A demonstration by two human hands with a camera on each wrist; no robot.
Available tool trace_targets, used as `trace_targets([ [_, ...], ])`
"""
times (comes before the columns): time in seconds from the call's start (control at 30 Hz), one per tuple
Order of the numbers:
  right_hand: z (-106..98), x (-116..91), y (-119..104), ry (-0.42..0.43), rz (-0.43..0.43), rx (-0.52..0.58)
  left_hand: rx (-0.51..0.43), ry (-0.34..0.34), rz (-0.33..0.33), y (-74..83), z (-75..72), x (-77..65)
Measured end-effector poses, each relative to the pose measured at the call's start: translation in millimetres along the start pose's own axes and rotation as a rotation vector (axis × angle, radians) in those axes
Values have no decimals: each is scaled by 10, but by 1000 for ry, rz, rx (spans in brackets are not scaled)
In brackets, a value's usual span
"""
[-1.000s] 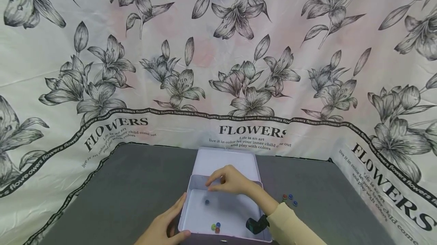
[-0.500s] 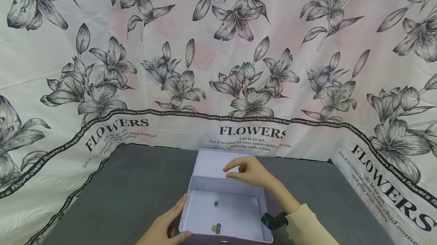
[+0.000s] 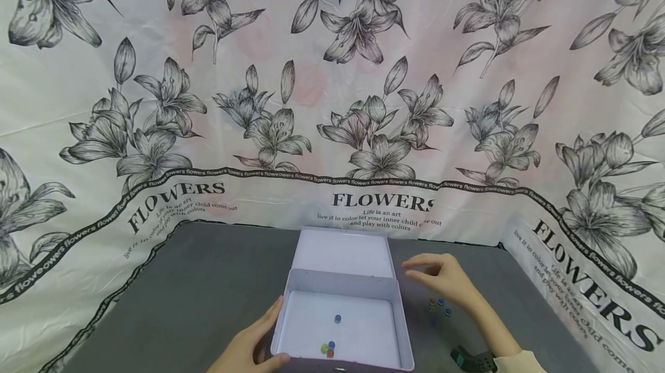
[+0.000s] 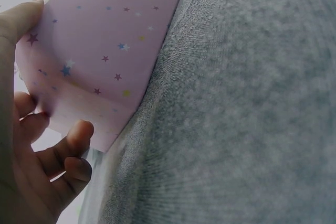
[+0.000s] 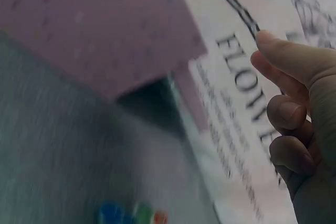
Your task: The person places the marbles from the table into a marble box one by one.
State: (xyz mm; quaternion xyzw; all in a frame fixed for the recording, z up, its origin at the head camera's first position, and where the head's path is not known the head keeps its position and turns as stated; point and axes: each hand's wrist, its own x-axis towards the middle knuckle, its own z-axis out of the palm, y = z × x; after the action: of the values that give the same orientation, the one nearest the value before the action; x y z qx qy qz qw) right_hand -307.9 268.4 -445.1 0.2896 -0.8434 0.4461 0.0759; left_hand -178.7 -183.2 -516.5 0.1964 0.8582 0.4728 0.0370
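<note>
A box (image 3: 366, 335), pale inside and pink with small stars outside (image 4: 110, 35), stands with its lid (image 3: 343, 253) folded back. My left hand (image 3: 248, 341) grips its front left corner, thumb at the front rim and fingers along the left side. On the box floor lie a blue bead (image 3: 338, 319) by itself and a small cluster of beads (image 3: 331, 346) in green, blue and red. To the right of the box, my right hand (image 3: 444, 273) hangs over the table, thumb and forefinger apart with nothing between them. Several loose beads (image 3: 440, 302) lie below it.
The grey cloth table (image 3: 208, 286) spreads on both sides of the box. Behind it and to the sides hangs a white curtain (image 3: 270, 200) with printed flowers and lettering. A dark band (image 3: 473, 358) circles the right wrist.
My right hand has moved from over the box to the right, above the loose beads. Inside, the lone blue bead has rolled right and towards the front. The left hand has stayed put.
</note>
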Motion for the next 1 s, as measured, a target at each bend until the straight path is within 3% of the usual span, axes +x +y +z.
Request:
trace_targets([
  [0.2, -193, -323, 214, 47, 72, -11, -28, -24, -21, 16, 1, 11],
  [0.47, -237, -649, 400, 80, 205, 4, -19, -22, -14, 46, -5, 6],
  [0.77, -123, -814, 661, 146, 348, 65, -15, -1, -50, 61, -27, -9],
  [1.0, -79, -916, 714, 158, 408, 98, -7, -1, 18, -7, -12, 7],
])
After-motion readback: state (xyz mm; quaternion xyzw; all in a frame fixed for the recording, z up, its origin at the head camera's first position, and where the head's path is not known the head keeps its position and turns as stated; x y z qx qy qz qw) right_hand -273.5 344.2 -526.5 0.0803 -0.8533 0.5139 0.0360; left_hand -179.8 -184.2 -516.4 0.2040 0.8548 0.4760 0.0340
